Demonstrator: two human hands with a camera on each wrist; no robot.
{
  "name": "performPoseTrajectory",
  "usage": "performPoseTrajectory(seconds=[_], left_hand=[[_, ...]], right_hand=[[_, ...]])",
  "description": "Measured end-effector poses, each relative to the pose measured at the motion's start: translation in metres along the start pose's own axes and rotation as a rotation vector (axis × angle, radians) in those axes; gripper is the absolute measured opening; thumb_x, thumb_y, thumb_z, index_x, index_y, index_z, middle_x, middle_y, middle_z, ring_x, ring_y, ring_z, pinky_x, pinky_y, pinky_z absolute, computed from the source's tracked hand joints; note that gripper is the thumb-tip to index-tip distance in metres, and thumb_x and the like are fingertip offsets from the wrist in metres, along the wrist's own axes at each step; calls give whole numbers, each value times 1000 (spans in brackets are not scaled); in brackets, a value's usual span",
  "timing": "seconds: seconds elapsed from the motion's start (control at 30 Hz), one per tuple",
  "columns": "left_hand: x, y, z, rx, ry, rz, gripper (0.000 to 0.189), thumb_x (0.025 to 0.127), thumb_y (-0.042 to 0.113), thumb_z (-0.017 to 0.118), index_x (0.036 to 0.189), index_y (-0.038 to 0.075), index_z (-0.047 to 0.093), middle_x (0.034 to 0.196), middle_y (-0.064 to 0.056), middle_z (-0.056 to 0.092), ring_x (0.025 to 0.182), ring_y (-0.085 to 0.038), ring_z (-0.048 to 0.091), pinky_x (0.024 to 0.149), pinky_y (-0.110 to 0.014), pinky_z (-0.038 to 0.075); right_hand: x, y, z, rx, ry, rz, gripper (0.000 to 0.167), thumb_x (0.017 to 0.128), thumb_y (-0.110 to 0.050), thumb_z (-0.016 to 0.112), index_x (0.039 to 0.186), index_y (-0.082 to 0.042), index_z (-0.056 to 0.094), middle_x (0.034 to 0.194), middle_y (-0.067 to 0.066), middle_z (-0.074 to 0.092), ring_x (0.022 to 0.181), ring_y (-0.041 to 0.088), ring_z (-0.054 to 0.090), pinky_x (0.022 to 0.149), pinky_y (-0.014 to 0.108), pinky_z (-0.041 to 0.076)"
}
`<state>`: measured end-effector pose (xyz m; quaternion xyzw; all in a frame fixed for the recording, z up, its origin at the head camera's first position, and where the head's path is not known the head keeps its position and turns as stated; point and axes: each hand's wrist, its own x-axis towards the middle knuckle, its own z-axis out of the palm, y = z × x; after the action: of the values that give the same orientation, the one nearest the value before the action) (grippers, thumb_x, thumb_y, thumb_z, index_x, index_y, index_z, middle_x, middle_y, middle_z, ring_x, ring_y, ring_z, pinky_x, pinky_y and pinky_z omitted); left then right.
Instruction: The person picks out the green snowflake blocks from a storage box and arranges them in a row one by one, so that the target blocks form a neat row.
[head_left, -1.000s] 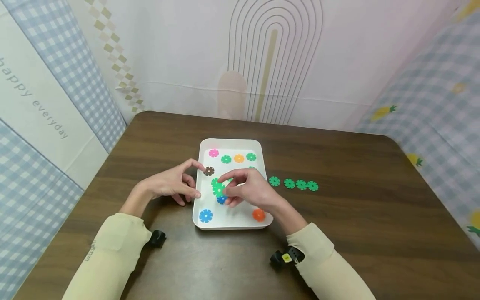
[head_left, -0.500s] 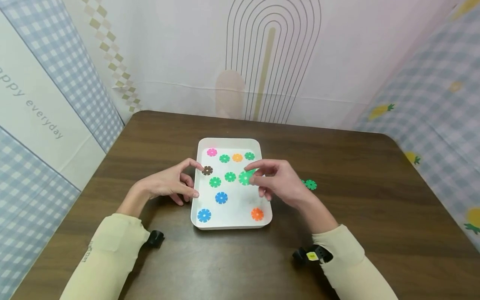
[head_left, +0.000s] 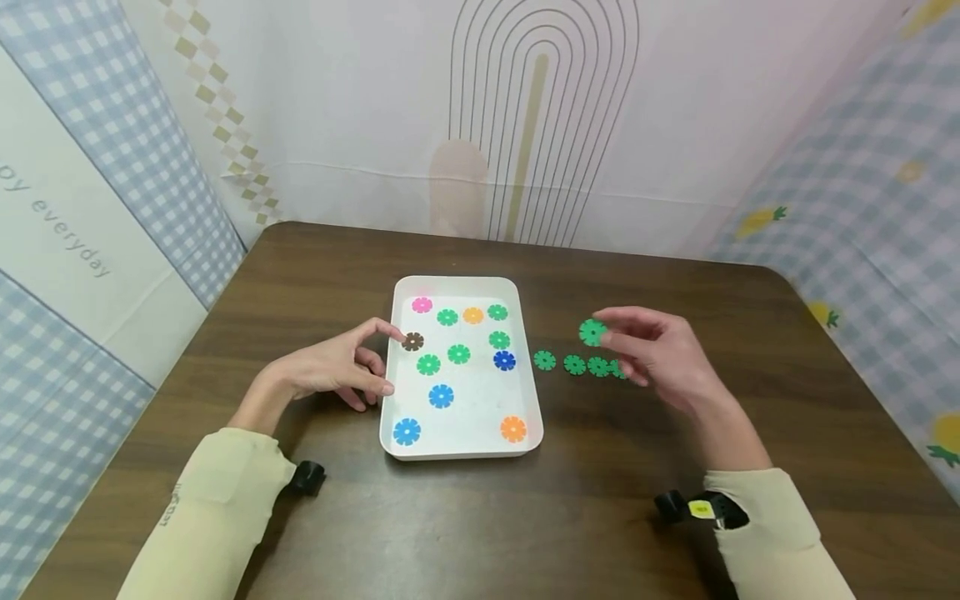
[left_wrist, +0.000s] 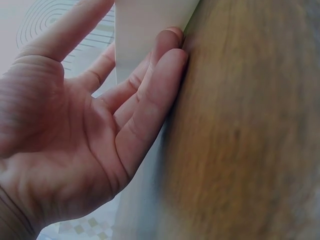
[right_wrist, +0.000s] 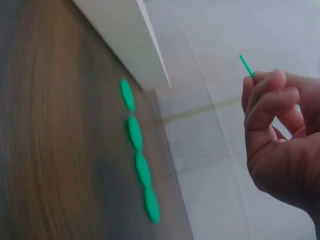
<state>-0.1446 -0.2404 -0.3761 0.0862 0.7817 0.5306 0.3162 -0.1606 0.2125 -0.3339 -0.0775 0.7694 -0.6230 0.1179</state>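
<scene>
A green notched snowflake disc [head_left: 592, 332] is pinched between thumb and fingertips of my right hand [head_left: 663, 354], raised over the table right of the white tray [head_left: 461, 454]. Edge-on, the same disc shows as a thin green line in the right wrist view. Below that hand, several green discs [head_left: 575, 365] lie in a row on the table, the far right one partly covered by the fingers. My left hand [head_left: 330, 367] holds the tray's left side, thumb at the rim and index fingertip beside a brown disc [head_left: 412, 342]. Other left fingers [left_wrist: 155, 105] lie against the outer wall.
Inside the tray lie a pink disc [head_left: 422, 305], a yellow-orange disc [head_left: 473, 316], an orange disc [head_left: 513, 429], a dark blue disc [head_left: 505, 360], lighter blue discs [head_left: 441, 396] and several green discs [head_left: 459, 354]. A patterned cloth [head_left: 360, 125] hangs behind the brown table [head_left: 675, 300].
My right hand has carried the green disc from over the tray's middle rightward, out past its right side to above the green row. The left hand has stayed at the tray.
</scene>
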Motion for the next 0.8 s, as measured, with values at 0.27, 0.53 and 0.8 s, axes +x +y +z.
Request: performPoseTrajectory(seconds=[0.27, 0.53, 0.8], left_hand=[[-1, 0, 0, -21, -8, 5, 82, 91, 17, 85, 153, 16, 31, 94, -10, 60, 85, -29, 71, 74, -45, 63], [-1, 1, 1, -32, -5, 0, 84, 89, 17, 86, 153, 17, 32, 95, -10, 60, 83, -29, 70, 74, -45, 63], [-2, 2, 1, -23, -1, -11, 85, 90, 17, 86, 154, 16, 31, 95, -10, 60, 83, -29, 71, 74, -44, 63]], right_hand=[[-9, 17, -37, 10, 92, 31, 29, 97, -17, 79, 126, -13, 73, 85, -5, 66, 52, 11, 48, 44, 35, 27], [-13, 35, -56, -15, 155, 68, 30, 97, -19, 79, 126, -15, 73, 82, -7, 65, 52, 10, 52, 44, 27, 39], [-15, 49, -74, -145, 195, 110, 33, 100, -23, 76, 131, -15, 69, 83, -8, 63, 56, 10, 53, 48, 29, 43]])
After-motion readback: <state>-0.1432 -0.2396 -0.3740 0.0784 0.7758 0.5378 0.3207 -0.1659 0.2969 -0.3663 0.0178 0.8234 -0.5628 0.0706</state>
